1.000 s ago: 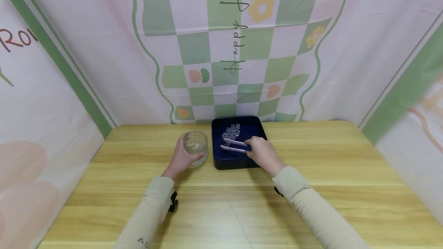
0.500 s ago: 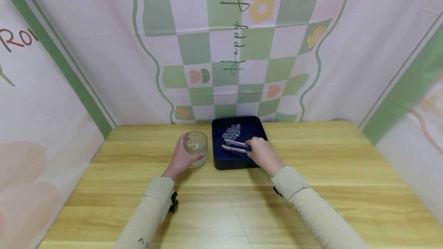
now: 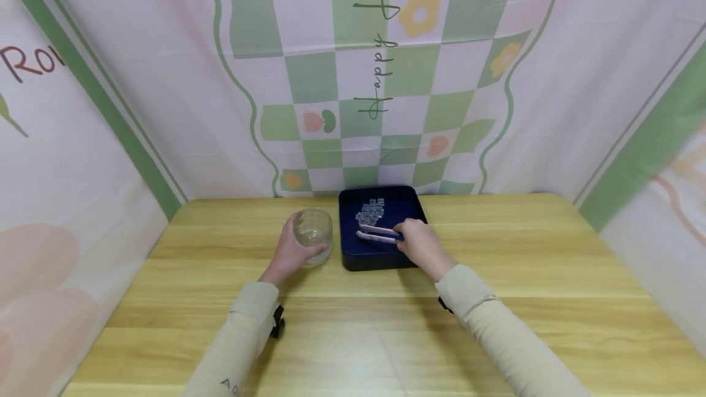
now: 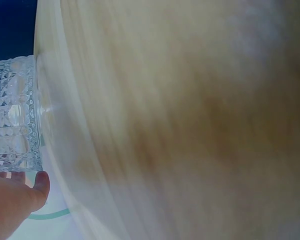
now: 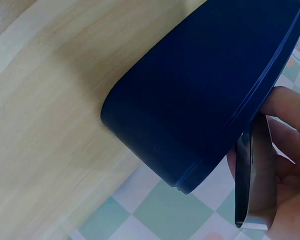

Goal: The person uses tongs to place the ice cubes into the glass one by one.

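Note:
My left hand [image 3: 290, 251] is wrapped round the near left side of a clear patterned drinking glass [image 3: 314, 225], which stands on the table. The left wrist view shows the ridged wall of the glass [image 4: 12, 115] beside my thumb. With my right hand [image 3: 420, 244] I hold a pair of tongs [image 3: 377, 239] over a dark blue tray [image 3: 380, 261]. Their two tips are slightly apart, at the near end of a cluster of clear cubes [image 3: 371, 210] inside the tray. In the right wrist view, the bent metal end of the tongs [image 5: 262, 172] shows within my fingers.
The tray stands right of the glass, with a narrow gap between them. Its raised walls surround the cubes. A wooden table [image 3: 353, 336] extends to both sides and in front. Behind it hangs a checked, flowered cloth [image 3: 358, 78].
The tongs' arms have come closer together, and their tips have shifted slightly right. My left hand keeps its grip on the glass.

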A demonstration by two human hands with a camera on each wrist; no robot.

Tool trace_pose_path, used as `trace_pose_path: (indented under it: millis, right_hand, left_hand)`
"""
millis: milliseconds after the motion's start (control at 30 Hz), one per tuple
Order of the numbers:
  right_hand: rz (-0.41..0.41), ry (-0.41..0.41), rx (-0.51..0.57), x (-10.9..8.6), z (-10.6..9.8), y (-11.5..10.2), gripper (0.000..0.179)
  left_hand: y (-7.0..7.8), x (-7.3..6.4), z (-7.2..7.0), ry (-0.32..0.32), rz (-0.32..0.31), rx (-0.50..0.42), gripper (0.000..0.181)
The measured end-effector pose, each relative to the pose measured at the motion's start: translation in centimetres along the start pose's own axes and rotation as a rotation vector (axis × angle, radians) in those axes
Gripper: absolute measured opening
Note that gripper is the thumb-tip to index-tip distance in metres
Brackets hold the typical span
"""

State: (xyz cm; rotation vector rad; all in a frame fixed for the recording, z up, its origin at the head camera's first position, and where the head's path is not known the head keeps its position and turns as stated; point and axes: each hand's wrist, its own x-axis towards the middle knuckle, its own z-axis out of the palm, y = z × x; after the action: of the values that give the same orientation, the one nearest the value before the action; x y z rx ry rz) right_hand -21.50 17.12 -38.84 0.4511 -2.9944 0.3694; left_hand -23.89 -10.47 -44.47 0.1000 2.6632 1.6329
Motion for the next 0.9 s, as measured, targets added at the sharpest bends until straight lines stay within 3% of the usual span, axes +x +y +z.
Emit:
trace_pose_path:
  millis: [500, 900]
  right_hand:
    - [0.014, 0.015, 0.027, -0.14, -0.10, 0.13, 0.026]
    - [0.013, 0.152, 0.042, -0.27, -0.19, 0.24, 0.026]
  left_hand:
    - [0.06, 0.01, 0.06, 0.000, 0.008, -0.001, 0.100]
    - [0.16, 0.02, 0.04, 0.004, 0.011, 0.000, 0.100]
